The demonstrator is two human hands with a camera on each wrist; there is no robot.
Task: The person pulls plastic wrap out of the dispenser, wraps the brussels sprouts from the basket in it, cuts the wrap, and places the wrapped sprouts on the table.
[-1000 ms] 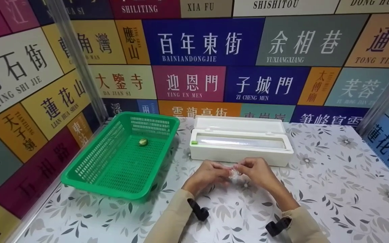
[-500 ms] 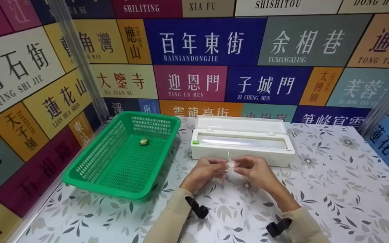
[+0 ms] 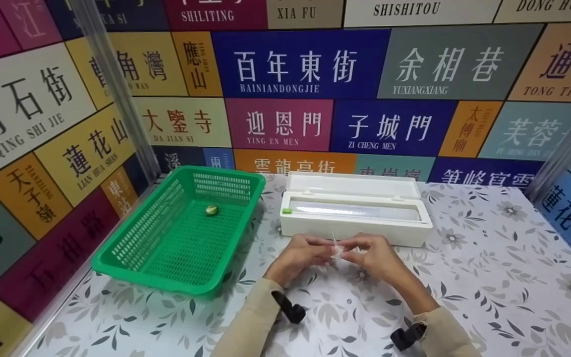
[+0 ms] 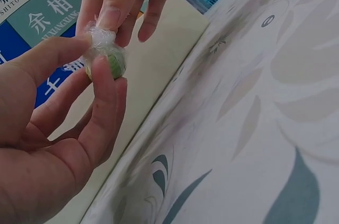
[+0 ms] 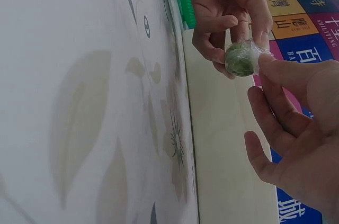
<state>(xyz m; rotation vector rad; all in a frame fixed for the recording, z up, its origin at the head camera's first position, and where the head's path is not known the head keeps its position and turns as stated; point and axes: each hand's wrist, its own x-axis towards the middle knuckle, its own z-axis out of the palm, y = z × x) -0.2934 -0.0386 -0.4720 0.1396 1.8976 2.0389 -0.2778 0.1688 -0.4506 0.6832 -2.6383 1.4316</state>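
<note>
In front of the white box, both hands meet over a small round green ball (image 4: 117, 65) wrapped in clear cling film (image 4: 103, 37). The left hand (image 3: 302, 254) holds the ball between its thumb and curled fingers. From the other side, the right hand (image 3: 375, 255) pinches the gathered neck of the film between thumb and fingers. In the right wrist view the wrapped ball (image 5: 240, 61) shows mottled green, with whitish bunched film beside the right thumb. A wisp of film sticks up above the fingertips in the head view.
A white cling film box (image 3: 355, 237), lid up, stands just behind the hands, with a film roll (image 3: 355, 209) inside and a green slider (image 3: 286, 211) at its left. To the left is a green plastic basket (image 3: 166, 286) holding one small round yellowish-green thing (image 3: 211, 210).
The hands have shifted slightly left, and the right hand's grip on the film has changed. A wisp of film now stands up between the fingers. The basket and box stay put.
</note>
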